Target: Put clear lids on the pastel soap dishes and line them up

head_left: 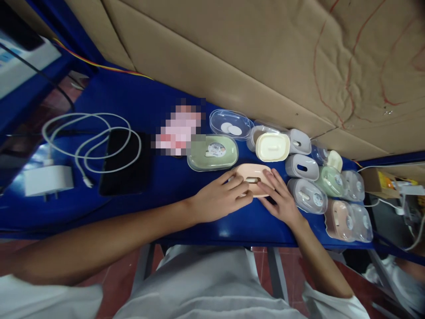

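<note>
Head view: midway between the bench's (212, 232) front and back edges, the right hand (280, 198) holds the peach box (254, 170) by its right side; the left hand's (223, 197) curled fingers touch its slot, grip unclear. Nearer the back edge: green box (226, 155), cream lid (272, 147).

A peach rounded box (255, 171), a pale piece (251, 180) at its upward-facing slot, seems to rest on the blue table (226, 232).

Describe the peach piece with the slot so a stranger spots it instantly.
On the blue table, look left of the clustered containers. The peach slotted piece is between the left grip and right grip. Unlike the covered peach container farther right, it is touched.
</note>
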Available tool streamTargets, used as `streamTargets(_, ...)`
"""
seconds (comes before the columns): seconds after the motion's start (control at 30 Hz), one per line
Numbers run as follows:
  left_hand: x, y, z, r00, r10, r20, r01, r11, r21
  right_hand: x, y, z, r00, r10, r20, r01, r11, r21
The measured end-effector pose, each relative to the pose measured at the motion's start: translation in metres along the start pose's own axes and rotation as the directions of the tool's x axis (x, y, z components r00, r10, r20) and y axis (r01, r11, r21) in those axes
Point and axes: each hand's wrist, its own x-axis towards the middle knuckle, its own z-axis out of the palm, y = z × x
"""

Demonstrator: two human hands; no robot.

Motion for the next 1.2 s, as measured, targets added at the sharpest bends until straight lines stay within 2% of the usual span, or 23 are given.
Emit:
streamTargets(0.13,-0.002,0.002,0.001,0.999,-0.023,0.029,0.023,1.000,-0.008,0.001,0.000,-0.004,0.999,-0.036,0.031,0.037,0.999,-0.025)
streamTargets(0.23,-0.004,0.002,0.000,0.999,-0.038,0.040,0.038,0.999,-0.019,0.018,-0.002,-0.015,0.998,-0.065,-0.014,0.064,0.996,-0.063)
streamTargets(0.37,-0.008,-0.001,-0.003,0.998,-0.030,0.047,0.031,0.999,-0.018,0.082,-0.011,-0.025,0.994,0.034,-0.106,-0.054,0.978,-0.201)
streamTargets(0.47,-0.010,-0.004,-0.007,0.998,-0.027,0.059,0.028,0.999,-0.029,0.143,-0.009,-0.018,0.996,0.087,-0.032,-0.092,0.954,-0.284)
streamTargets(0.57,-0.012,-0.007,-0.011,0.998,-0.022,0.065,0.024,1.000,-0.019,0.184,0.004,-0.013,0.991,0.115,0.063,-0.096,0.964,-0.248)
streamTargets(0.63,-0.012,-0.007,-0.012,0.997,-0.016,0.070,0.017,1.000,-0.014,0.190,0.008,-0.018,0.993,0.116,0.024,-0.111,0.983,-0.146)
streamTargets(0.7,-0.013,-0.007,-0.014,0.998,-0.005,0.069,0.006,1.000,-0.017,0.177,0.005,-0.030,0.985,0.136,-0.102,-0.135,0.991,0.013)
streamTargets(0.77,-0.014,-0.009,-0.014,0.998,0.004,0.062,-0.003,1.000,-0.023,0.147,-0.006,-0.044,0.945,0.217,-0.246,-0.168,0.964,0.207)
streamTargets(0.87,-0.015,-0.011,-0.014,0.998,0.017,0.057,-0.013,0.997,-0.071,0.084,-0.027,-0.053,0.813,0.456,-0.361,-0.251,0.835,0.489)
streamTargets(0.9,-0.015,-0.011,-0.014,0.999,0.016,0.041,-0.011,0.994,-0.107,0.063,-0.032,-0.052,0.762,0.541,-0.356,-0.282,0.772,0.569)
streamTargets(0.97,-0.014,-0.010,-0.013,0.999,-0.041,-0.004,0.040,0.978,-0.203,0.027,-0.039,-0.042,0.660,0.702,-0.267,-0.375,0.616,0.693)
streamTargets(1.03,-0.014,-0.007,-0.011,0.986,-0.166,-0.012,0.156,0.947,-0.282,0.005,-0.040,-0.028,0.575,0.803,-0.154,-0.500,0.495,0.711)
streamTargets(1.07,-0.014,-0.006,-0.010,0.976,-0.220,0.001,0.210,0.930,-0.302,-0.001,-0.041,-0.020,0.546,0.829,-0.122,-0.558,0.469,0.685)
streamTargets(1.1,-0.013,-0.005,-0.009,0.968,-0.252,0.021,0.246,0.919,-0.307,-0.003,-0.041,-0.014,0.539,0.835,-0.112,-0.596,0.472,0.650)
streamTargets(1.13,-0.013,-0.005,-0.008,0.965,-0.257,0.042,0.258,0.918,-0.303,-0.003,-0.042,-0.008,0.559,0.821,-0.117,-0.609,0.502,0.614)
streamTargets(1.2,-0.013,-0.006,-0.006,0.972,-0.226,0.073,0.237,0.928,-0.287,0.002,-0.044,-0.002,0.660,0.738,-0.139,-0.584,0.621,0.523)
